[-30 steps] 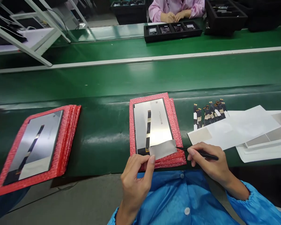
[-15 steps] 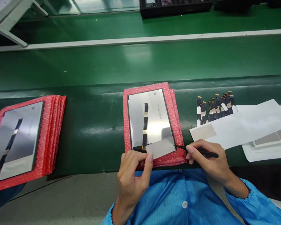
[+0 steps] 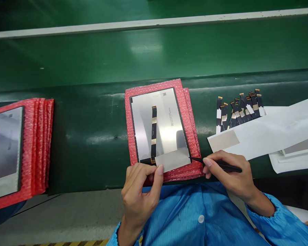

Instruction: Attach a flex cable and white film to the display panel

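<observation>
Grey film (image 3: 173,160) slants over the lower end of a screen (image 3: 168,131), which rests on red bubble wrap (image 3: 184,99) on the green table (image 3: 97,160). The left hand (image 3: 142,189) pinches the film's lower left corner. The right hand (image 3: 233,176) holds black tweezers (image 3: 228,167), tips at the film's right edge; whether they clamp it cannot be told. Ribbon cables (image 3: 238,112) lie to the right, beside white paper (image 3: 261,138).

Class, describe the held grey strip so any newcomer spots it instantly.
On the green bench, find the central red stack, topped by a silvery panel. The grey strip overlaps the panel's near edge. Unlike grey patches on the white sheets, it's pinched by the left hand.
</observation>
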Motion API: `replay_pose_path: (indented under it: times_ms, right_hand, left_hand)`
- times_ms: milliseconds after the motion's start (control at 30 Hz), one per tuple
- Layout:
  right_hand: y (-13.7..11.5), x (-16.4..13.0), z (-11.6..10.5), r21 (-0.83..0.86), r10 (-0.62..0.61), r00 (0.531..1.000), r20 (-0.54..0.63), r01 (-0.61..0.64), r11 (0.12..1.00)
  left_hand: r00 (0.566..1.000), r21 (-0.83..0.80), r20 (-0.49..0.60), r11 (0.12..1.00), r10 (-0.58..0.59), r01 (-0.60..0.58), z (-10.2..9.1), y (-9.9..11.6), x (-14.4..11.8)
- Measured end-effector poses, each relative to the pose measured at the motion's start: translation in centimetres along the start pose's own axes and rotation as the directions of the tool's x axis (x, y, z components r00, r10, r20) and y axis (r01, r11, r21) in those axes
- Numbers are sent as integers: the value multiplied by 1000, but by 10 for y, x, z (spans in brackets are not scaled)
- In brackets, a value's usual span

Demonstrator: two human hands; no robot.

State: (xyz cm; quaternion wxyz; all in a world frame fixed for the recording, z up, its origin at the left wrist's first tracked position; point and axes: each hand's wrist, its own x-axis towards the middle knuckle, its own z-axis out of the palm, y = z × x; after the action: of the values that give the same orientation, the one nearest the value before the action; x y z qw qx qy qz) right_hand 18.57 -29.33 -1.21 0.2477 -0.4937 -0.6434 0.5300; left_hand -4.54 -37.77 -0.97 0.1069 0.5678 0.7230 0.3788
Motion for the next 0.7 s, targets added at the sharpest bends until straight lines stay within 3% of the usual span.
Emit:
replay_pose_path:
  times_ms: [200,700]
  right_hand:
    - [-8,3,2,46,-87,993,-77,91,995]
    - [-11,4,4,43,-88,991,-101,93,995]
  left_hand:
    - [1000,5,12,1000,-3,3,0,3,1]
    - [1000,7,2,1000,-10,10,1,3,2]
